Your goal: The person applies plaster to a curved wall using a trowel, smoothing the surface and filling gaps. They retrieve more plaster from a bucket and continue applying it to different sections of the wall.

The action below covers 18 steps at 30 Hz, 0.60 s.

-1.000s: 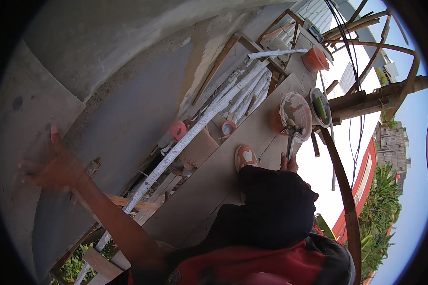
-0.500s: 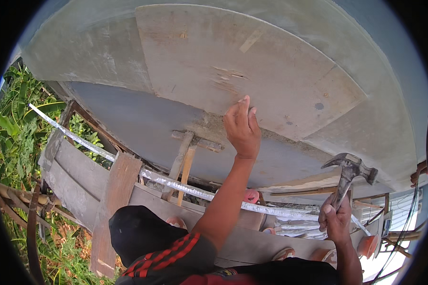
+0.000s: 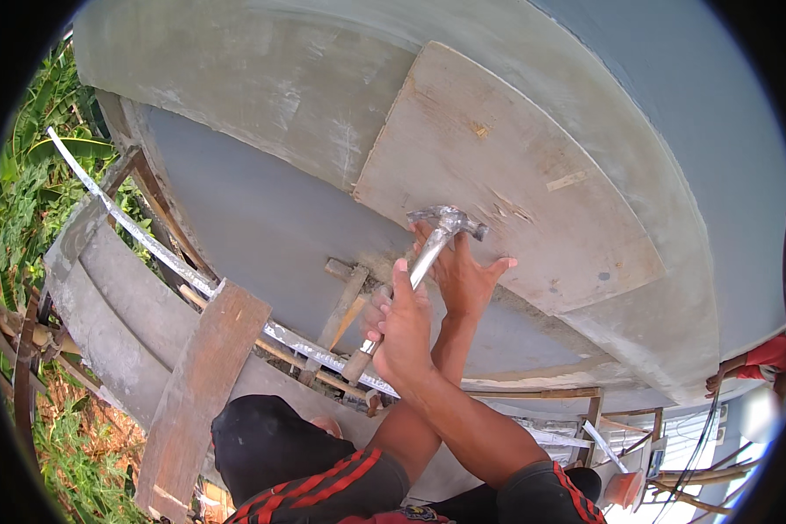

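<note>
My right hand (image 3: 403, 330) is closed round the handle of a claw hammer (image 3: 430, 253), its metal head raised in front of my left hand. The left hand (image 3: 467, 275) is stretched up with its thumb out, at the lower edge of a thin, curved-edged plywood board (image 3: 515, 148). Part of its fingers is hidden behind the hammer head. My forearms cross, the right one in front. The board lies against a grey cement surface (image 3: 262, 96) and has splintered patches on its face.
Beneath the board stands a wooden prop with a crosspiece (image 3: 345, 301). A whitened metal bar (image 3: 153, 244) runs past a brown plank (image 3: 205, 384). At far right another person's red sleeve (image 3: 767, 354) shows near dark cables (image 3: 703, 437). Green plants (image 3: 57, 201) grow at left.
My right hand has brought the hammer from the lower right to the middle, across my left arm. The left hand's fingers have spread. The view has turned and shifted.
</note>
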Tool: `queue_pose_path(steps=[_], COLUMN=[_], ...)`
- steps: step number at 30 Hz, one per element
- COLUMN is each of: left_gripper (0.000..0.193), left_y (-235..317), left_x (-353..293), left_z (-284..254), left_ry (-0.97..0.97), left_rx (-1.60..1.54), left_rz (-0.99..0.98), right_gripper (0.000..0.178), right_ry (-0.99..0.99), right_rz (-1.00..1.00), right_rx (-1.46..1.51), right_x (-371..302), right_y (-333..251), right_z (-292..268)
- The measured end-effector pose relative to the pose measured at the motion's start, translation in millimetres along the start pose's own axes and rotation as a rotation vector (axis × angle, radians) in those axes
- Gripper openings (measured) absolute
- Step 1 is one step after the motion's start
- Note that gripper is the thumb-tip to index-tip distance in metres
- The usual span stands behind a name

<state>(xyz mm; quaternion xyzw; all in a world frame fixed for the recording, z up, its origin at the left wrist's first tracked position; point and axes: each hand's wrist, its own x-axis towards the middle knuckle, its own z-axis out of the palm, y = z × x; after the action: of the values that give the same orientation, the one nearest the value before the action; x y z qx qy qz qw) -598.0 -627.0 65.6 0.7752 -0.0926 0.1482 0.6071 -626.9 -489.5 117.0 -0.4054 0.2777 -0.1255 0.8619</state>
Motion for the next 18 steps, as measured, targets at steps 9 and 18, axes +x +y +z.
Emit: queue_pose_path(steps=[9, 18], left_gripper=[0.124, 0.137], left_y=[-4, -11], left_x=[1, 0], left_z=[-2, 9], left_ry=[0.030, 0.065], left_rx=[-0.083, -0.142], left_rz=[0.003, -0.078], right_gripper=[0.043, 0.043], right_ry=[0.043, 0.000], right_rz=[-0.094, 0.062], right_rx=[0.091, 0.176], right_x=[23, 6], right_y=[24, 11], right_z=[38, 39])
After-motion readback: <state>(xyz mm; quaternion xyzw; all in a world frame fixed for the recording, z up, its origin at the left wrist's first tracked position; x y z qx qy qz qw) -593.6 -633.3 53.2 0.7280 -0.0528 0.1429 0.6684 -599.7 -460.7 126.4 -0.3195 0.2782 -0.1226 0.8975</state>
